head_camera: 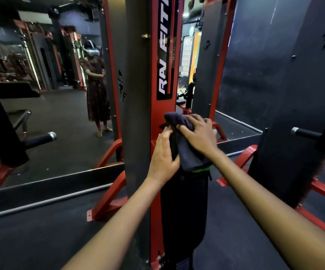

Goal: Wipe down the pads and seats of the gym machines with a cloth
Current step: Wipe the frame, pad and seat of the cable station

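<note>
Both hands are working at the top of a black pad [185, 207] that is standing upright against the red post [155, 106] of a gym machine. A dark cloth [185, 151] is lying draped over the pad's upper end, bunched at the top and hanging down the front face, with a green strip showing at its lower edge.

The right hand [200, 135] is lying on the cloth from above and to the right; its fingers are spreading nearly straight across the bunched fabric and pressing it onto the pad, palm down. The cloth is sitting directly under this hand and reaching out past the fingertips toward the post.

The left hand [164, 156] is sitting at the pad's left edge, below and left of the right hand. Its fingers are curling onto the cloth's left margin, and the thumb is lying along the cloth's lower left side, so it appears to be gripping the fabric, though the dark cloth against the dark pad is making the exact hold hard to read.

A mirror [46, 106] to the left is reflecting a standing person [97, 88] wearing a head-mounted device. A black handle [40, 141] with a chrome end is showing at lower left, another handle [305, 133] is projecting from a dark panel [286, 133] at right, and dark flooring [40, 236] is running beneath the machine.
</note>
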